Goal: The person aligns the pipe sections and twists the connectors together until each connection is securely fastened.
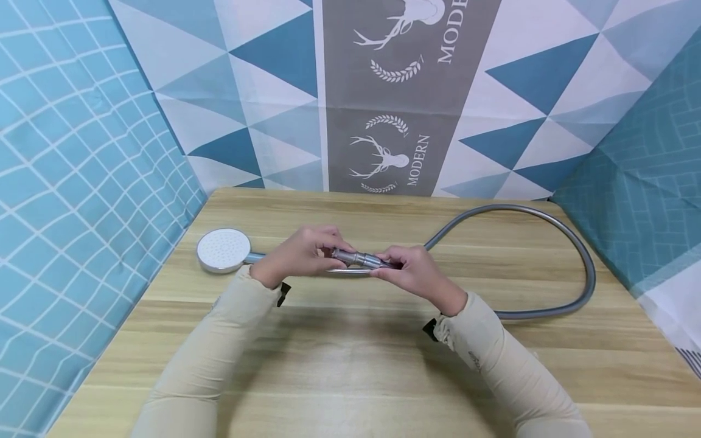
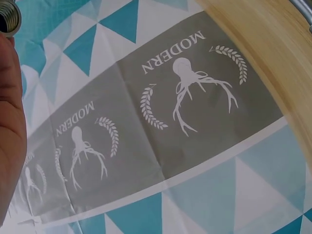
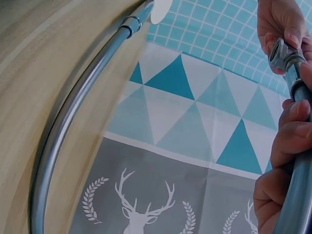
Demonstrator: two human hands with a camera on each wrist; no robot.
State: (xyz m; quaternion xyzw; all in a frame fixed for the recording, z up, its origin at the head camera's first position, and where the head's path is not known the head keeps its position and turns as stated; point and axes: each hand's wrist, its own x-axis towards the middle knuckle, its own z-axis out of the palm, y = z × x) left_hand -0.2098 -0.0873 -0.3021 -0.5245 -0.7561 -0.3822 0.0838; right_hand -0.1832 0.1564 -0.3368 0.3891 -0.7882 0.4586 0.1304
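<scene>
My left hand (image 1: 298, 250) pinches a short metal fitting (image 1: 345, 257) between thumb and fingers, above the middle of the table. In the left wrist view this fitting shows an open end with internal thread (image 2: 9, 18). My right hand (image 1: 411, 271) holds the grey shower hose (image 1: 589, 267) near its metal end (image 1: 372, 260). That end lines up with the fitting, and the two parts meet between my hands. In the right wrist view my curled right fingers (image 3: 290, 141) wrap round the hose, just behind the fitting.
A round white shower head (image 1: 223, 249) lies at the table's left, its handle partly hidden by my left hand. The hose loops over the right side of the wooden table (image 1: 350, 377). Patterned sheets (image 1: 285, 79) hang behind and at both sides.
</scene>
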